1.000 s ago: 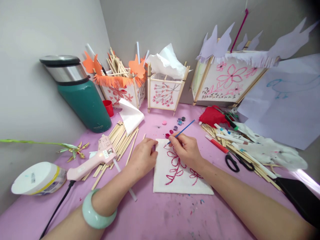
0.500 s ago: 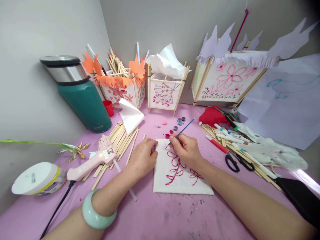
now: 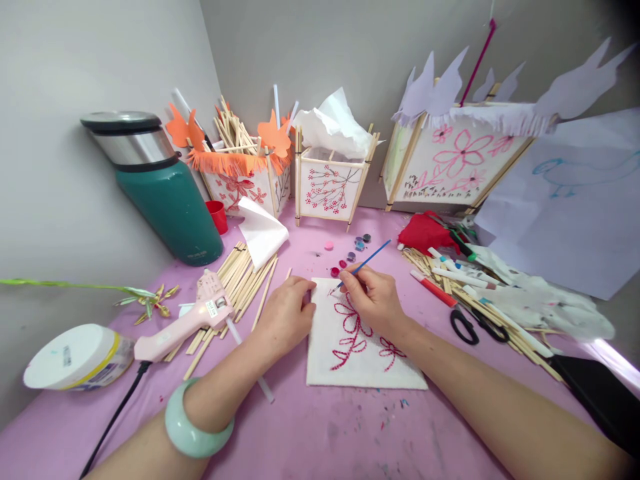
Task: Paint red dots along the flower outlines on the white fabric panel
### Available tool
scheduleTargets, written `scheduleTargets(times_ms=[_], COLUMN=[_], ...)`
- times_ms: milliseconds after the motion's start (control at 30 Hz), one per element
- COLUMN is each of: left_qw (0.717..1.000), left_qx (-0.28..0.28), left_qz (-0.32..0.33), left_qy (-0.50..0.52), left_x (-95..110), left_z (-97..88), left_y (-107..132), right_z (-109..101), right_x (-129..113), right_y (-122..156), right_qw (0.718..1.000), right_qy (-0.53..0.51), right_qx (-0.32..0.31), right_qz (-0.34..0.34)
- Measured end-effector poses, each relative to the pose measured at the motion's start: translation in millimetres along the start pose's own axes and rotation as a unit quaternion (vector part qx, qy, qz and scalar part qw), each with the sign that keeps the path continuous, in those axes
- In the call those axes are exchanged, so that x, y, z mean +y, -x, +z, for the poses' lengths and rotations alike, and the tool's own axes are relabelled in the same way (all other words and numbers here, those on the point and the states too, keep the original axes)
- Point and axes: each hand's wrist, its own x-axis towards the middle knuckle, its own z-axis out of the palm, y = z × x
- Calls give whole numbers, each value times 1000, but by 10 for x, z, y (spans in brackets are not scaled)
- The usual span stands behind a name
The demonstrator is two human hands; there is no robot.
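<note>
A blue paintbrush (image 3: 371, 255) is pinched in my right hand (image 3: 379, 300), its tip down near the upper edge of a white painted panel (image 3: 320, 353). Dark pink outlined flowers and leaves run over the panel; my right hand covers part of them. My left hand (image 3: 289, 310), bent at the fingers, steadies the panel's upper left edge with thumb and fingertips. Just beyond the panel sit small paint pots, among them a dark pink one (image 3: 335, 272), a light pink one (image 3: 329, 246) and a blue one (image 3: 360, 245).
Left lie a pink glue gun (image 3: 185, 327), wooden sticks (image 3: 245, 280), a white tub (image 3: 75, 357) and a green bottle (image 3: 165, 207). Painted stick-framed boxes (image 3: 333, 190) line the wall. Scissors (image 3: 465, 327), markers (image 3: 435, 289), a red cloth (image 3: 427, 232) and more sticks lie right.
The paintbrush has shifted very slightly, its tip a little higher on the panel, with my right hand almost in place. My left hand and the panel look the same.
</note>
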Motion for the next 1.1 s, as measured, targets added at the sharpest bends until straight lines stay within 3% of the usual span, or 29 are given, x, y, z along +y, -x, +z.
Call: scheduleTargets(times_ms=[867, 967, 1100], left_qw=[1000, 1000, 1000], left_qx=[-2, -2, 0], left_qz=[-4, -4, -4], left_qy=[1, 2, 1], left_x=[13, 14, 13], left_z=[-3, -4, -9], left_y=[2, 0, 1], right_z=[-9, -6, -30], right_x=[-18, -18, 20], right_y=[8, 2, -40], right_qw=[1000, 999, 991], right_qy=[-4, -39, -70], right_qx=[-19, 3, 76], right_qz=[-7, 33, 80])
